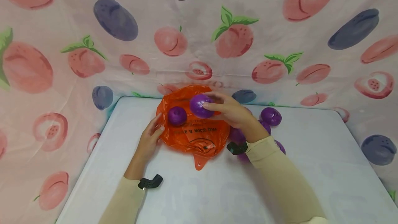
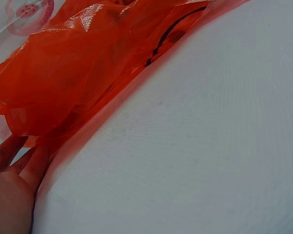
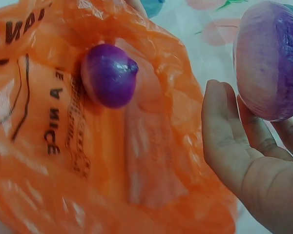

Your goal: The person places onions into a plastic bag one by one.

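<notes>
1. two purple onion-shaped balls are seen at the crumpled orange plastic bag [image 1: 192,134]: one round purple ball [image 1: 200,105] is gripped by the curled fingers of the right hand [image 1: 228,111] just above the bag.
2. the second, smaller purple ball [image 3: 109,74] is lying on the bag's plastic.
3. the bag's left edge is touched by the left hand [image 1: 150,136], fingers straight and relaxed, on the white table [image 1: 311,168].
4. more purple balls [image 1: 271,116] are lying beside the right wrist.
</notes>
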Motion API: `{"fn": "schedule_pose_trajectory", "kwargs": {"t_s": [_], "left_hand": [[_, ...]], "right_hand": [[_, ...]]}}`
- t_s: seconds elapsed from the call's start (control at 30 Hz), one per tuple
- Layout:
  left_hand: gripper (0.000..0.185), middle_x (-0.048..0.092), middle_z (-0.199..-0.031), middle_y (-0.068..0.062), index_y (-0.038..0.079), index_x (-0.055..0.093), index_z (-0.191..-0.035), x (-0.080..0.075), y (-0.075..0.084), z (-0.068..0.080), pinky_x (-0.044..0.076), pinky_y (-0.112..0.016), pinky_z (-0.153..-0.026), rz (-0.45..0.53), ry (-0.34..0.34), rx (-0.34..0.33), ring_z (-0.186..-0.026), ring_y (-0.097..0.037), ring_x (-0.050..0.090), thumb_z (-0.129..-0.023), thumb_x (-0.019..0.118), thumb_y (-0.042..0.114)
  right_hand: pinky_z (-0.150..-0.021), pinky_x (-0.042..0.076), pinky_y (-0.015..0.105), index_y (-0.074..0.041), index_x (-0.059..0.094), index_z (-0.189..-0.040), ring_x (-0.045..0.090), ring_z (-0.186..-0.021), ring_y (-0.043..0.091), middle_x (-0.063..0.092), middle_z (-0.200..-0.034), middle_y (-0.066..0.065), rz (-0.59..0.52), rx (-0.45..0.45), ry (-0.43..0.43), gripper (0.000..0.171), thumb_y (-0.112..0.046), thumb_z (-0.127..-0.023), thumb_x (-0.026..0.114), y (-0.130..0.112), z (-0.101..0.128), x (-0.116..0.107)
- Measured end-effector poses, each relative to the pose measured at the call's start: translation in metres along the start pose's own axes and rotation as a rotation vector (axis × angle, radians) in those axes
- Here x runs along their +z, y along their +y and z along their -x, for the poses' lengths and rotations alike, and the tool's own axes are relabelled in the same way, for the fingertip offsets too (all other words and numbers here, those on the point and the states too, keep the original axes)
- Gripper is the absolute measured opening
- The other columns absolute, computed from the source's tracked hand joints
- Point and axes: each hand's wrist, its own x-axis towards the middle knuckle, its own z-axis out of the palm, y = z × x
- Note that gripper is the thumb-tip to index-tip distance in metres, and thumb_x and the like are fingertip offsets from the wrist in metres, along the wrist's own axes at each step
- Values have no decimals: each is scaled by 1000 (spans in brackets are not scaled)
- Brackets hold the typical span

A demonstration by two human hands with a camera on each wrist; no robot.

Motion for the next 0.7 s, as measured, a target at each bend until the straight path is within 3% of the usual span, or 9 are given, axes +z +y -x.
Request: {"fn": "schedule_pose_trajectory", "kwargs": {"t_s": [0.23, 0.7], "left_hand": [[57, 34, -164, -1, 31, 36, -159, -1, -1, 0, 46, -12, -101, -5, -7, 0, -150, -24, 35, -106, 55, 26], [57, 33, -165, 1, 33, 35, -159, -1, -1, -1, 45, -13, -104, -29, -8, -3, -152, -23, 34, -106, 55, 28]], "right_hand": [[-107, 50, 53, -9, 49, -144, 53, -134, 33, 52, -146, 15, -31, 13, -17, 46, -17, -101, 62, 11, -14, 13], [-112, 47, 53, -11, 54, -142, 56, -132, 32, 56, -144, 13, -36, 78, 30, 49, -24, -97, 69, 39, -40, 28]]}}
